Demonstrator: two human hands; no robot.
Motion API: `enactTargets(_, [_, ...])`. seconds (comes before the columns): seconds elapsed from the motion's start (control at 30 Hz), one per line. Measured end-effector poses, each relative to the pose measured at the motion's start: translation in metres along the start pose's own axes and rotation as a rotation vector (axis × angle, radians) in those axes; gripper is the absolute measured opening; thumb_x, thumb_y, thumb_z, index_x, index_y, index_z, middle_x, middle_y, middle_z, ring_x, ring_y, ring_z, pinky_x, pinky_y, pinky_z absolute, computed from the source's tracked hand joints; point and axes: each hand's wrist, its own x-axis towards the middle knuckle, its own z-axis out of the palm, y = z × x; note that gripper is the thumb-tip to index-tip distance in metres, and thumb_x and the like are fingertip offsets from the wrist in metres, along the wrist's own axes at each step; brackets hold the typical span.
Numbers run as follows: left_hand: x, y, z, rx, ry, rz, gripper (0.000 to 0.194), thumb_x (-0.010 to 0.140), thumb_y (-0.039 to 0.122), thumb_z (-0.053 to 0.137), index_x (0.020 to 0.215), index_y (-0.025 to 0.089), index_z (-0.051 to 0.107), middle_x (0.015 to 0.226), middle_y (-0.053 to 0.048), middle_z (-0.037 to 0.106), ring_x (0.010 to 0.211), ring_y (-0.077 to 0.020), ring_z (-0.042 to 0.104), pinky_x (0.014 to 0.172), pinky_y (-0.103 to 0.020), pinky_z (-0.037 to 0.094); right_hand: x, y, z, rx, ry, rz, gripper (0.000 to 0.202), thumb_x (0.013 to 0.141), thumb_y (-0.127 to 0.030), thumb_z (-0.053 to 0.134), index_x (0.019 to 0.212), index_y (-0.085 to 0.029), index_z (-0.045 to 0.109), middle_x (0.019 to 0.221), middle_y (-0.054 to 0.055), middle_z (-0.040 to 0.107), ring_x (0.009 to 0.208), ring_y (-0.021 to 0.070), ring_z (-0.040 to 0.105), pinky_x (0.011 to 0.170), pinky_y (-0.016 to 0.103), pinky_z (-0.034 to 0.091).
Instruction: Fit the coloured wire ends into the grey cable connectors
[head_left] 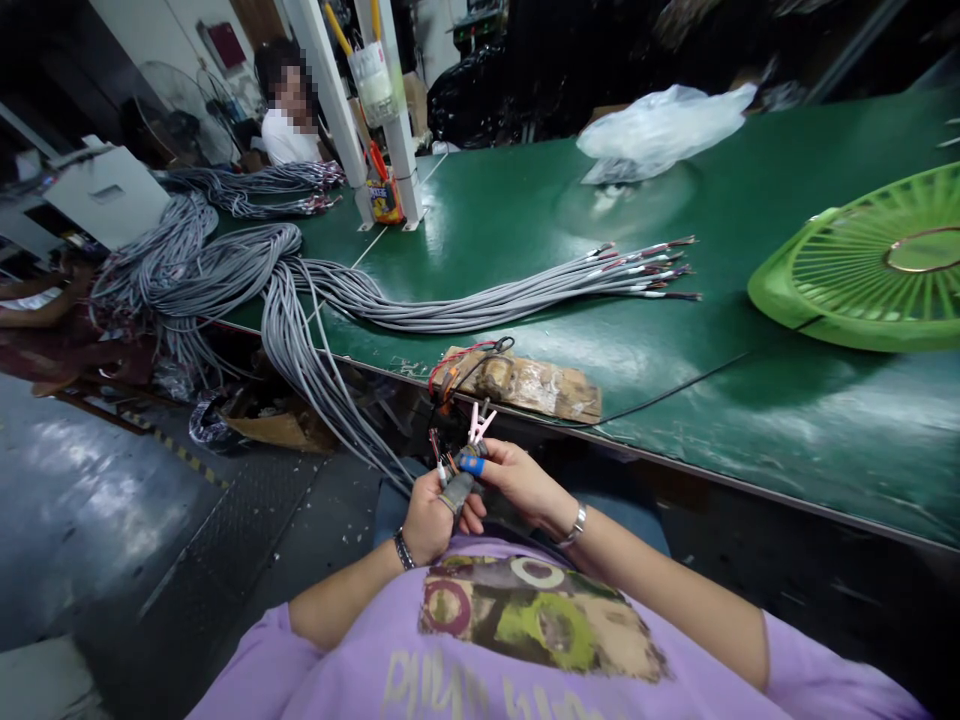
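Close in front of my body, my left hand point(431, 518) is closed around the end of a grey cable point(394, 465), with thin coloured wires point(448, 462) fanning out of it. My right hand point(517, 478) pinches at those wires; its fingertips partly hide them. Grey coverings wrap some fingertips, and a blue band point(472, 465) circles one right-hand finger. Just beyond the fingers stands a pink clip point(480, 424), close to the table's edge. A wooden block point(551, 390) with tape on it lies there, beside red and black leads point(459, 366).
A long bundle of grey cables point(465, 312) crosses the green table point(525, 215) and hangs over its edge at left. A green fan point(870, 265) stands at right, a plastic bag point(664, 130) farther back. A white post point(405, 170) rises behind the bundle. Other people point(285, 135) sit at left.
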Motion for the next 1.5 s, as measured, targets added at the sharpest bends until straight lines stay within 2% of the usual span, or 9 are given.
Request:
enactTargets(0.1, [0.0, 0.001, 0.001, -0.036, 0.028, -0.004, 0.041, 0.075, 0.054, 0.061, 0.072, 0.013, 0.057, 0.056, -0.005, 0.065, 0.037, -0.012, 0.056, 0.034, -0.019, 0.035, -0.004, -0.002, 0.007, 0.056, -0.058, -0.003, 0.032, 0.074, -0.048, 0.065, 0.077, -0.02, 0.05, 0.042, -0.008, 0.05, 0.036, 0.012, 0.049, 0.043, 0.025, 0.038])
enactTargets(0.23, [-0.001, 0.003, 0.003, -0.063, 0.06, 0.005, 0.042, 0.075, 0.055, 0.061, 0.069, 0.014, 0.055, 0.053, -0.004, 0.064, 0.035, -0.0118, 0.054, 0.034, -0.02, 0.037, -0.008, -0.004, 0.014, 0.053, 0.024, -0.051, 0.034, 0.073, -0.048, 0.067, 0.074, -0.021, 0.048, 0.041, -0.009, 0.049, 0.033, 0.0103, 0.047, 0.039, 0.023, 0.036])
enactTargets(0.5, [-0.001, 0.004, 0.004, -0.057, 0.086, 0.014, 0.043, 0.075, 0.056, 0.06, 0.068, 0.014, 0.056, 0.053, -0.005, 0.064, 0.035, -0.0116, 0.054, 0.035, -0.02, 0.037, -0.006, 0.0, 0.012, 0.052, 0.049, -0.041, 0.034, 0.072, -0.048, 0.067, 0.073, -0.019, 0.048, 0.041, -0.008, 0.049, 0.034, 0.0101, 0.047, 0.041, 0.023, 0.034])
enactTargets(0.67, [-0.002, 0.003, 0.002, -0.04, 0.047, -0.012, 0.044, 0.074, 0.057, 0.061, 0.068, 0.013, 0.057, 0.054, -0.005, 0.065, 0.036, -0.0115, 0.055, 0.034, -0.02, 0.035, -0.004, 0.001, 0.005, 0.075, -0.053, 0.035, 0.036, 0.071, -0.05, 0.067, 0.078, -0.018, 0.052, 0.044, -0.007, 0.051, 0.039, 0.011, 0.05, 0.047, 0.024, 0.037])
enactTargets(0.9, [-0.003, 0.002, 0.001, 0.0, 0.0, -0.028, 0.048, 0.076, 0.057, 0.059, 0.06, 0.012, 0.058, 0.051, -0.006, 0.062, 0.036, -0.011, 0.054, 0.035, -0.02, 0.033, -0.002, 0.003, -0.002, 0.094, -0.067, 0.043, 0.035, 0.068, -0.045, 0.072, 0.078, -0.017, 0.054, 0.048, -0.005, 0.055, 0.041, 0.0112, 0.053, 0.048, 0.025, 0.039])
enactTargets(1.07, [-0.002, 0.003, 0.003, -0.034, 0.038, -0.023, 0.044, 0.074, 0.056, 0.061, 0.066, 0.013, 0.058, 0.053, -0.005, 0.063, 0.036, -0.0113, 0.054, 0.035, -0.02, 0.034, -0.007, 0.001, 0.008, 0.212, -0.148, 0.025, 0.028, 0.077, -0.043, 0.063, 0.079, -0.022, 0.045, 0.041, -0.007, 0.052, 0.037, 0.0173, 0.055, 0.045, 0.03, 0.044])
enactTargets(1.3, [0.0, 0.007, 0.008, -0.056, 0.121, -0.002, 0.043, 0.073, 0.056, 0.062, 0.068, 0.014, 0.054, 0.053, -0.003, 0.063, 0.033, -0.0101, 0.052, 0.033, -0.02, 0.035, -0.006, 0.004, 0.016, 0.252, -0.063, -0.033, 0.028, 0.078, -0.043, 0.062, 0.08, -0.023, 0.043, 0.041, -0.009, 0.049, 0.033, 0.0155, 0.05, 0.042, 0.03, 0.044])
enactTargets(1.4, [-0.001, 0.011, 0.008, -0.055, 0.13, 0.007, 0.042, 0.073, 0.055, 0.063, 0.066, 0.014, 0.055, 0.05, -0.002, 0.062, 0.032, -0.0089, 0.05, 0.032, -0.018, 0.033, -0.006, 0.006, 0.011, 0.263, -0.072, -0.019, 0.026, 0.079, -0.041, 0.063, 0.076, -0.021, 0.047, 0.045, -0.006, 0.051, 0.039, 0.0141, 0.052, 0.045, 0.028, 0.041])
enactTargets(1.5, [-0.004, 0.015, 0.006, -0.086, 0.143, 0.011, 0.043, 0.071, 0.055, 0.064, 0.066, 0.014, 0.055, 0.047, 0.0, 0.06, 0.03, -0.0081, 0.048, 0.03, -0.017, 0.031, -0.007, 0.009, -0.002, 0.291, 0.0, -0.021, 0.028, 0.076, -0.041, 0.067, 0.07, -0.018, 0.053, 0.056, -0.002, 0.055, 0.049, 0.0108, 0.051, 0.051, 0.025, 0.04])
